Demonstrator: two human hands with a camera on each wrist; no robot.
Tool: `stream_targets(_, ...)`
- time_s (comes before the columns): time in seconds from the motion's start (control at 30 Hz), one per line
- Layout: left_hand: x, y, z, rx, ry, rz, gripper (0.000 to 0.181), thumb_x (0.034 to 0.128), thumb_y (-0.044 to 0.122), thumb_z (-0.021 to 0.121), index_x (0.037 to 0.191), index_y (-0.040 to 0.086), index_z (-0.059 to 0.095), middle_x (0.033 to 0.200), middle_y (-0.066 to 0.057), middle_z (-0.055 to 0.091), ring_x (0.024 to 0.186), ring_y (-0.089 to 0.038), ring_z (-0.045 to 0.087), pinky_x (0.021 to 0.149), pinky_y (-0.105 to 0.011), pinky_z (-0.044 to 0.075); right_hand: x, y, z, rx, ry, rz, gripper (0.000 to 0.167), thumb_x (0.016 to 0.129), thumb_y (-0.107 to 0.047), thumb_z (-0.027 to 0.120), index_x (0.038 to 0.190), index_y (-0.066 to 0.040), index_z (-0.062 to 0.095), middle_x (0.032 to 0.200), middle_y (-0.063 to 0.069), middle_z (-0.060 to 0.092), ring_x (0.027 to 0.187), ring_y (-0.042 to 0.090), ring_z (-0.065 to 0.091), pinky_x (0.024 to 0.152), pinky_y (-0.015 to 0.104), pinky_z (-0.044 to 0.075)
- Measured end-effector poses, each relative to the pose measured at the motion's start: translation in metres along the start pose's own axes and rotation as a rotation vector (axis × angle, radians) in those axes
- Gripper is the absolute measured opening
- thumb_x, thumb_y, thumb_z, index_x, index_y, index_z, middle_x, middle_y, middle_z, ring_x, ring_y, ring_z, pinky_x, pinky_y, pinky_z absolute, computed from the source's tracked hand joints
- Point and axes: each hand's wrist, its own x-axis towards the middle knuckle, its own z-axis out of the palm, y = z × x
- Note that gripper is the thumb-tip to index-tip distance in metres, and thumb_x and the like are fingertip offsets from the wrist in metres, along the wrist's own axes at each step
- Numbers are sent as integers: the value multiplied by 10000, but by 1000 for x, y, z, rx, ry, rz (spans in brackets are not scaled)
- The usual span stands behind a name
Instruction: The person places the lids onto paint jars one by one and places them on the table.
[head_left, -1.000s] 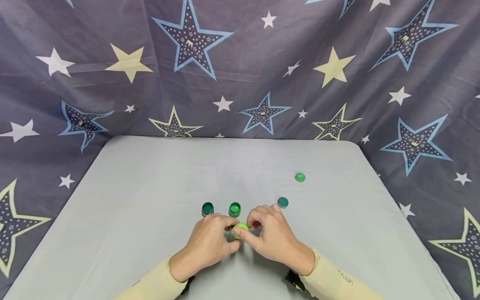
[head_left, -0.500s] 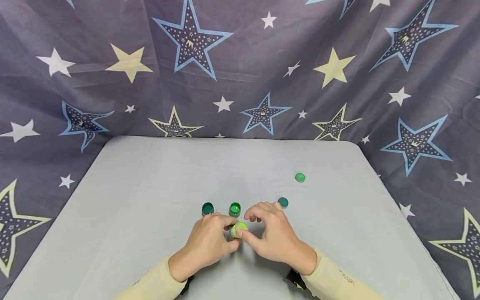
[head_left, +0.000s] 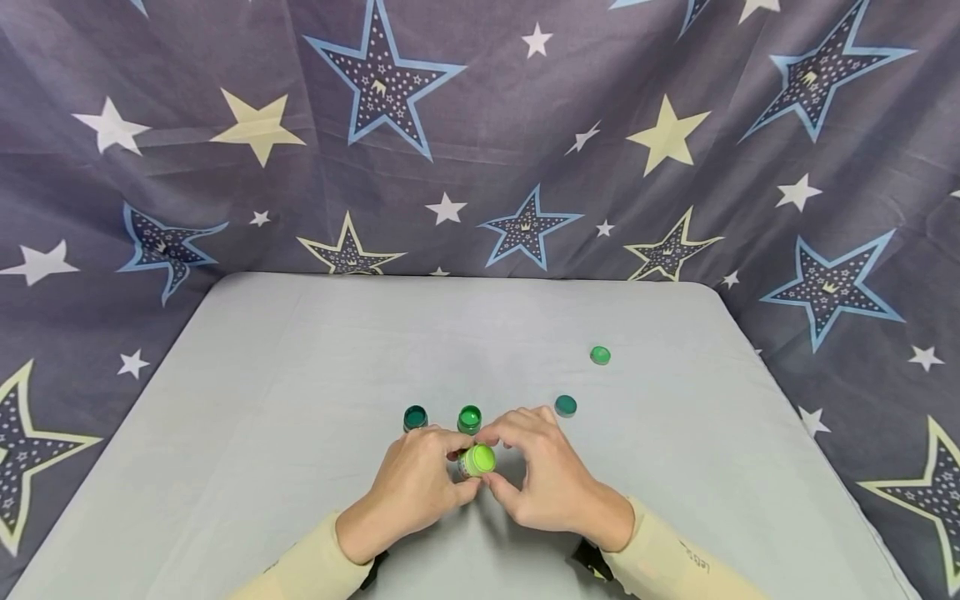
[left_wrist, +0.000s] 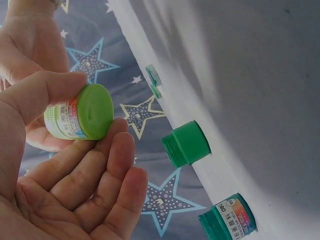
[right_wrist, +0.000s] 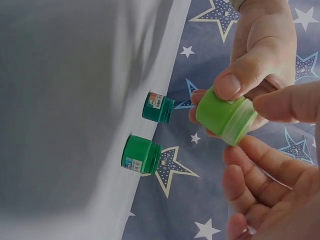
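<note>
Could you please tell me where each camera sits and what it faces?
Head: on the head, facing forward and down at the table and starry curtain; the left hand, right hand and sleeves show.
Left wrist: on that wrist, facing the light green jar; both hands show, the left nearer.
Right wrist: on that wrist, facing the same jar; both hands show, the right nearer.
Both wrist views share that jar, the green jar and the dark green jar.
</note>
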Motion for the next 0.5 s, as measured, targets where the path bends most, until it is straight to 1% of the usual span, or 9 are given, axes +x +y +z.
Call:
stream_targets(0.17,0,0,0,1,-5,-3,276,744,213,921,985,154,800,804,95,678,729,-76,592,599,-235,458,0,-1,1,5,-2,20,319,768,-121,833,1069,-174,740,1022,-137,693,912,131,635,835,301,368)
stream_targets(0.37,0,1,0,7,-2,-12,298,745,196,908,1024,155,810,810,101,684,727,-60,580,596,-233,452,1,0,2,-29,42,4,267,757,-178,863,994,-188,740,915,-126,668,832,118,617,793,281,363)
stream_targets(0.5,0,1,0,18,6,-10,281,735,191,906,1000,175,813,788,119,666,710,-49,560,586,-231,441,0,0,3,-47,58,18,229,770,-229,876,944,-195,730,847,-124,618,784,82,574,763,264,347)
